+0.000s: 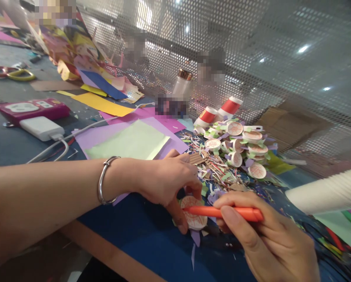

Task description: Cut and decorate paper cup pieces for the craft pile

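My left hand [175, 184], with a silver bangle at the wrist, has its thumb and fingers closed around the sides of a small round paper craft piece [197, 221]. Its white top carries orange-red lines like a shell pattern, and purple and green paper bits stick out at its edge. In my right hand [269, 239] is an orange-red marker [212, 212], its tip at the left part of the white top. Behind my hands is a pile of similar round craft pieces [235, 159] with purple and green paper bits.
Paper scraps [213, 172] lie beside two red-and-white paper cups [230, 106]. Green paper [131, 139], a white charger [42, 128] with a cable, and scissors [20, 74] are at left. A white ribbed tube [325, 192] juts in from the right; perforated metal [163, 43] stands behind.
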### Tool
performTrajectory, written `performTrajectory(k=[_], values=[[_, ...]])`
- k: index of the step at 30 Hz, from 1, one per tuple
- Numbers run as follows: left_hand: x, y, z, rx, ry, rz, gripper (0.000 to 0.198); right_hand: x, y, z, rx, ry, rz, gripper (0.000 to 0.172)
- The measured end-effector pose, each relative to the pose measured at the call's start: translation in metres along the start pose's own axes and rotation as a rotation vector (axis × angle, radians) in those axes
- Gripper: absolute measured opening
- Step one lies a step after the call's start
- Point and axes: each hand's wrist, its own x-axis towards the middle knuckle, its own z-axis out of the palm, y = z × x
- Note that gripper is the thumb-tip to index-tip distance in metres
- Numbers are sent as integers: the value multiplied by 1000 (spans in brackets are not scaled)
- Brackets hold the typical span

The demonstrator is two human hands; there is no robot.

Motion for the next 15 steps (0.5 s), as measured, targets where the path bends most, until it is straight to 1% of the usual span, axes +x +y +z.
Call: performTrajectory(k=[5,7,10,15], values=[[0,-1,0,-6,-7,4,44,0,0,0,-8,25,40,12],[0,-2,1,-5,-4,14,43,1,0,0,-18,10,57,14],[0,-3,1,-3,-5,21,43,1,1,-1,-28,0,52,14],[0,0,0,-7,-17,3,40,-1,2,-2,-75,49,35,10]])
